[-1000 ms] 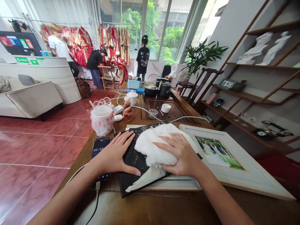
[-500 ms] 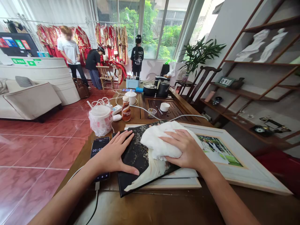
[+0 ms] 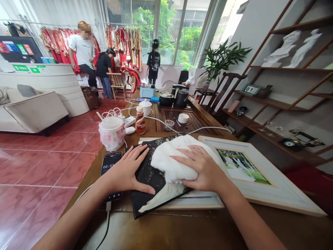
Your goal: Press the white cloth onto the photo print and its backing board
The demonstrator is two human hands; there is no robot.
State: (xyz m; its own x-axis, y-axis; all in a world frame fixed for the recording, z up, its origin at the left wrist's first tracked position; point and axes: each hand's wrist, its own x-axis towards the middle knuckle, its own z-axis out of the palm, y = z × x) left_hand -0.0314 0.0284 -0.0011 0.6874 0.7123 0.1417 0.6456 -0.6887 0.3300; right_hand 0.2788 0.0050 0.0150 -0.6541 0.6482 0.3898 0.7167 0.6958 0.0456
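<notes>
A flat black panel [image 3: 149, 168] with pale speckles lies tilted in front of me, on top of a white picture frame [image 3: 205, 203]. My left hand [image 3: 127, 170] rests on its left side with fingers and thumb spread. On the right, my right hand [image 3: 204, 168] grips a bunched white cloth [image 3: 171, 159] and presses it against the panel. Below the cloth, a pale, cream-coloured flap [image 3: 165, 198] reaches to the panel's near edge; whether it belongs to the cloth or the panel I cannot tell.
A framed photo [image 3: 241, 166] leans at right. Left of the panel are a phone [image 3: 111, 163] on a cable and a plastic-wrapped tub [image 3: 111, 132]. Behind stand a brown bottle [image 3: 140, 121], a white bowl [image 3: 183, 118] and a lidded cup [image 3: 146, 107]. People stand near clothes racks.
My right hand and the white cloth have shifted slightly left over the panel. My left hand has stayed in place. In the background, a person in white has moved to the right.
</notes>
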